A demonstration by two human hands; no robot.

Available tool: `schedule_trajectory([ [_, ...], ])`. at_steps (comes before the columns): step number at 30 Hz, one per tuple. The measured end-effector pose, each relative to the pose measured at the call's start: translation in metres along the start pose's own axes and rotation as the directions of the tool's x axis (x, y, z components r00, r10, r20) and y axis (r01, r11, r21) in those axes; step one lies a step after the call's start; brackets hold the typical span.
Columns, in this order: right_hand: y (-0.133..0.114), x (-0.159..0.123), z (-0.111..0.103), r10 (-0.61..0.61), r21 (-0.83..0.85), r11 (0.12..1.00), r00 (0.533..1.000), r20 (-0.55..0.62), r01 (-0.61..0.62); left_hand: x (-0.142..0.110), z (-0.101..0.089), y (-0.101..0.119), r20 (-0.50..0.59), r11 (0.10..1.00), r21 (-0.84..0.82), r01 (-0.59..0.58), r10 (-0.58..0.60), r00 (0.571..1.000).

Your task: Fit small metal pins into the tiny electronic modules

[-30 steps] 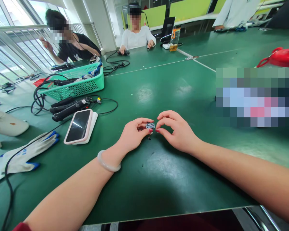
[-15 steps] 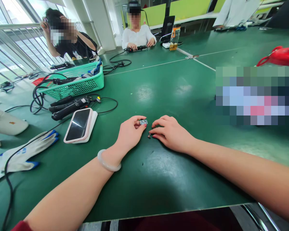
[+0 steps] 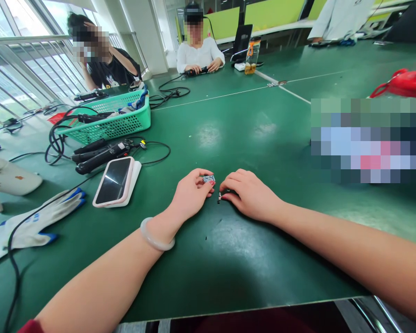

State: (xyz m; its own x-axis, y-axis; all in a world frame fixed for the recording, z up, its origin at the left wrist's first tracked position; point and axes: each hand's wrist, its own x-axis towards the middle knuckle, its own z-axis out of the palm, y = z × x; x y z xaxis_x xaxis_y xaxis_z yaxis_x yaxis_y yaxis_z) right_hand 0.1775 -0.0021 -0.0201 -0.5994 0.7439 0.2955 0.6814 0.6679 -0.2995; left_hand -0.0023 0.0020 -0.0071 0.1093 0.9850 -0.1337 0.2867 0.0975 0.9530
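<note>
My left hand (image 3: 193, 192) pinches a small grey-and-white patterned piece (image 3: 209, 178), like a tiny circuit board, between thumb and fingers just above the green table (image 3: 180, 277). Beside it, on the right, my right hand (image 3: 244, 192) is closed with its side near the tabletop. Between its thumb and forefinger is a tiny dark-and-light part (image 3: 219, 198), too small to name. A narrow gap separates the two hands. A pale bangle (image 3: 156, 237) circles my left wrist.
To the left lie a phone (image 3: 113, 181) on a white box, black hair-straightener-like tools (image 3: 102, 155) with cables, and a work glove (image 3: 38, 217). Behind them stands a green basket (image 3: 114, 127). A bottle (image 3: 252, 58) is farther back. Two people sit across the table.
My right thumb and fingers have closed on the tiny part, which has shifted slightly right and turned upright. My left hand has moved slightly right and down, still pinching the patterned piece.
</note>
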Motion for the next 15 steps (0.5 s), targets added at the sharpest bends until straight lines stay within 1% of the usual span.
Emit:
schedule_trajectory([
  [2,-0.0002,0.0004,0.0000,-0.009,0.007,1.000,1.000,-0.001,0.009,0.0009,-0.0012,-0.0021,-0.018,0.997,0.061,-0.048,0.049,0.999],
  [4,-0.0001,0.0011,0.0003,-0.020,0.008,1.000,1.000,0.005,0.020,0.0012,-0.0017,-0.0034,-0.016,0.993,0.097,-0.072,0.074,0.997],
  [9,0.0025,0.0021,0.0013,-0.019,-0.004,1.000,1.000,0.015,0.019,0.0006,-0.0018,-0.0048,0.045,0.971,0.194,-0.139,0.132,0.990],
  [12,0.0064,0.0013,0.0005,-0.026,-0.007,1.000,1.000,0.013,0.026,0.0004,-0.0015,-0.0059,0.097,0.959,0.244,-0.145,0.124,0.987],
  [15,0.0088,0.0001,-0.0027,-0.011,0.043,0.999,1.000,-0.019,0.012,-0.0006,-0.0007,-0.0057,0.168,0.973,0.189,-0.130,0.098,0.981],
])
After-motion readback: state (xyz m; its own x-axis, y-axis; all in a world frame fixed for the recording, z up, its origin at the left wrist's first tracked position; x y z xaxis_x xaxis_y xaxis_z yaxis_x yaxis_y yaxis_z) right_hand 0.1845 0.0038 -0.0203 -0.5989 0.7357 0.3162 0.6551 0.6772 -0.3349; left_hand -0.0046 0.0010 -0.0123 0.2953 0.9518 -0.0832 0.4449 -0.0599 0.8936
